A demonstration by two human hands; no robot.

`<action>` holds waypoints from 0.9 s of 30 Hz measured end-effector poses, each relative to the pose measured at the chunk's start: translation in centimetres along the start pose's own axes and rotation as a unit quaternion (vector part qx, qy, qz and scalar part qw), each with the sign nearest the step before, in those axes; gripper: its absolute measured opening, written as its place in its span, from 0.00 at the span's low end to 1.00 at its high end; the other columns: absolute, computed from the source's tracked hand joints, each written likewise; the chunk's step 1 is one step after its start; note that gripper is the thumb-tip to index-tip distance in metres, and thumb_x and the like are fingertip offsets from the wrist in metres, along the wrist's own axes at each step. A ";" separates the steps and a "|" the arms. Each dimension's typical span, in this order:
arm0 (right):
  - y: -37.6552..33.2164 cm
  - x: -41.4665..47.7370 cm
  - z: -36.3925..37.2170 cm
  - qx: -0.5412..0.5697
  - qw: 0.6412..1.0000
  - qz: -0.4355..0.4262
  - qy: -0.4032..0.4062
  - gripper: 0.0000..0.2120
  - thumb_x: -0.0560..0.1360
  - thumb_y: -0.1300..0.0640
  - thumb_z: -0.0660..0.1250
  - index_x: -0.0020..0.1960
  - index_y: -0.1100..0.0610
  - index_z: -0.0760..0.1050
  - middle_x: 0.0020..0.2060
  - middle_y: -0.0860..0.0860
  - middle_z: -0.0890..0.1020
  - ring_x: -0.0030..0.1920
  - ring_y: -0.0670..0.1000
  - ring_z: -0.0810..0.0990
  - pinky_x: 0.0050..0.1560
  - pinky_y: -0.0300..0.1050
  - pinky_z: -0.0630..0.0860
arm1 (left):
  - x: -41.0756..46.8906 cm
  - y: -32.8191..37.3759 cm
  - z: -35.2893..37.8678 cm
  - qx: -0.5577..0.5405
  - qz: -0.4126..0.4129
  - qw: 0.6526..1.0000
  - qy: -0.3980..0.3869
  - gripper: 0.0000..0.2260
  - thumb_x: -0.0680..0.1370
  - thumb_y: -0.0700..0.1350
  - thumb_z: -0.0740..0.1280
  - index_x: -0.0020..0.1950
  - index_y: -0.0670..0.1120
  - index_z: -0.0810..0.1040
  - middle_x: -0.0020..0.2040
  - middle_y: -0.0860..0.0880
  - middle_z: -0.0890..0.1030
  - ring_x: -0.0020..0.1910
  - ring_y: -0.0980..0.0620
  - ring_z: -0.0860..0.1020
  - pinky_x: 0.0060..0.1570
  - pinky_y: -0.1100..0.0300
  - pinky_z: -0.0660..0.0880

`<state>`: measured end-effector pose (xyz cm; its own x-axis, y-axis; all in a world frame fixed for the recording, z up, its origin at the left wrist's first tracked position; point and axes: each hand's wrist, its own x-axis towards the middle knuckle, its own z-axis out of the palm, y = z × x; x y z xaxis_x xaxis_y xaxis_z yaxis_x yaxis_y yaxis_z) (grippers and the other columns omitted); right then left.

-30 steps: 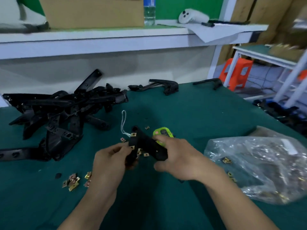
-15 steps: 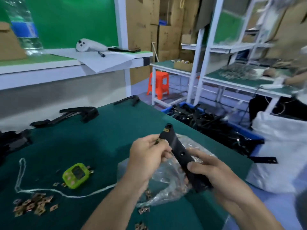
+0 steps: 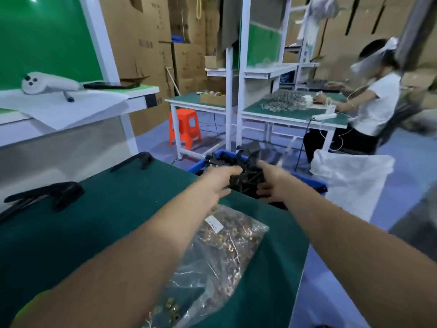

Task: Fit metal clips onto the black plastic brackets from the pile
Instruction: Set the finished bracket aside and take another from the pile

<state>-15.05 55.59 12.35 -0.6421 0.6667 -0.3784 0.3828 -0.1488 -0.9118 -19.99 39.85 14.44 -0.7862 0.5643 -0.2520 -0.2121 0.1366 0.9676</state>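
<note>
A black bracket (image 3: 248, 171) was gripped between the left hand (image 3: 218, 183) and right hand (image 3: 272, 183), both closed on it, over the blue bin (image 3: 316, 184) at the worktop's (image 3: 113, 221) one-o'clock edge.

1. Both bare forearms stretch forward and slightly to the right, running nearly parallel.
2. The left hand (image 3: 220, 183) is turned back-up, its fingers curled downward at the far end.
3. The right hand (image 3: 272, 183) sits just beside it, thumb on the inner side, fingers bent.
4. Whether either hand is gripping is hard to tell; the fingertips are blurred.
</note>
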 end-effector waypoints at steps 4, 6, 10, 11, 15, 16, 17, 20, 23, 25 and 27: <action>7.6 2.6 5.4 -0.282 0.953 -0.110 0.024 0.20 0.77 0.43 0.66 0.61 0.55 0.80 0.55 0.54 0.83 0.56 0.57 0.80 0.57 0.48 0.75 | -2.2 -4.2 -5.3 0.135 0.114 0.982 0.061 0.25 0.72 0.44 0.74 0.69 0.55 0.75 0.61 0.58 0.79 0.57 0.60 0.78 0.50 0.64 0.75; 9.3 2.8 6.3 -0.277 0.945 -0.168 0.049 0.17 0.77 0.44 0.65 0.61 0.52 0.80 0.58 0.52 0.84 0.58 0.56 0.80 0.54 0.45 0.73 | -4.2 -6.2 -9.6 0.141 0.148 0.971 0.127 0.18 0.73 0.40 0.73 0.60 0.58 0.81 0.59 0.58 0.83 0.57 0.62 0.80 0.59 0.61 0.75; 9.0 2.7 5.9 -0.298 0.936 -0.182 0.046 0.11 0.78 0.48 0.66 0.56 0.51 0.81 0.57 0.51 0.83 0.58 0.56 0.79 0.54 0.44 0.72 | -9.4 -9.8 -17.3 0.187 0.141 0.932 0.276 0.13 0.74 0.40 0.72 0.48 0.60 0.85 0.45 0.64 0.86 0.46 0.70 0.81 0.50 0.65 0.74; 8.9 2.3 6.1 -0.318 0.928 -0.186 0.046 0.08 0.79 0.49 0.64 0.53 0.51 0.80 0.56 0.53 0.84 0.57 0.58 0.79 0.55 0.46 0.74 | -10.7 -10.5 -18.7 0.181 0.132 0.927 0.301 0.13 0.75 0.41 0.73 0.47 0.61 0.85 0.43 0.64 0.86 0.46 0.69 0.81 0.49 0.66 0.73; 7.4 -1.0 7.8 -0.429 0.873 -0.216 0.085 0.08 0.74 0.58 0.62 0.48 0.54 0.79 0.50 0.58 0.84 0.51 0.63 0.81 0.55 0.53 0.77 | -15.5 -13.2 -22.4 0.158 0.090 0.907 0.380 0.14 0.77 0.42 0.72 0.42 0.63 0.85 0.42 0.64 0.85 0.44 0.64 0.82 0.47 0.64 0.75; 6.9 -1.9 8.7 -0.428 0.868 -0.238 0.084 0.11 0.72 0.59 0.62 0.50 0.53 0.81 0.49 0.58 0.84 0.51 0.63 0.81 0.55 0.53 0.77 | -16.6 -14.0 -23.0 0.158 0.080 0.900 0.397 0.14 0.77 0.42 0.72 0.41 0.62 0.85 0.41 0.65 0.85 0.44 0.63 0.82 0.46 0.63 0.75; 6.5 -3.0 10.0 -0.415 0.870 -0.257 0.066 0.12 0.72 0.59 0.63 0.50 0.52 0.82 0.48 0.58 0.85 0.51 0.63 0.81 0.55 0.53 0.78 | -17.8 -14.6 -23.4 0.158 0.072 0.893 0.415 0.14 0.77 0.42 0.72 0.41 0.62 0.85 0.41 0.66 0.85 0.44 0.62 0.82 0.46 0.63 0.76; 6.1 -6.9 15.2 -0.388 0.874 -0.292 -0.038 0.09 0.74 0.57 0.64 0.48 0.50 0.83 0.49 0.53 0.86 0.53 0.60 0.82 0.56 0.49 0.78 | -21.2 -16.4 -24.4 0.190 0.055 0.859 0.472 0.13 0.78 0.43 0.71 0.42 0.62 0.84 0.40 0.69 0.83 0.42 0.67 0.80 0.40 0.70 0.72; 7.3 -11.2 20.9 -0.378 0.862 -0.311 -0.135 0.07 0.75 0.51 0.67 0.49 0.48 0.84 0.48 0.50 0.86 0.54 0.58 0.81 0.56 0.47 0.77 | -24.5 -18.1 -25.6 0.245 0.017 0.823 0.512 0.11 0.78 0.43 0.70 0.49 0.60 0.84 0.47 0.63 0.84 0.37 0.67 0.78 0.42 0.68 0.74; 8.8 -13.8 24.4 -0.370 0.854 -0.320 -0.178 0.09 0.76 0.48 0.68 0.52 0.49 0.83 0.50 0.51 0.86 0.56 0.58 0.81 0.57 0.47 0.76 | -26.6 -19.3 -26.8 0.271 -0.002 0.805 0.529 0.11 0.77 0.43 0.71 0.56 0.56 0.85 0.53 0.56 0.84 0.43 0.58 0.81 0.51 0.60 0.78; 10.4 -16.4 27.7 -0.364 0.846 -0.330 -0.209 0.14 0.77 0.46 0.67 0.58 0.50 0.81 0.54 0.53 0.85 0.59 0.58 0.80 0.59 0.47 0.76 | -28.8 -20.6 -27.7 0.310 -0.013 0.788 0.532 0.14 0.77 0.45 0.71 0.62 0.55 0.82 0.56 0.56 0.81 0.52 0.51 0.81 0.56 0.58 0.76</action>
<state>-18.94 22.92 4.60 -0.9958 0.0905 0.0124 0.0595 0.7454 -0.6640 -9.07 -1.79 1.43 -0.8979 -0.4022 0.1788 -0.1719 0.6944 0.6987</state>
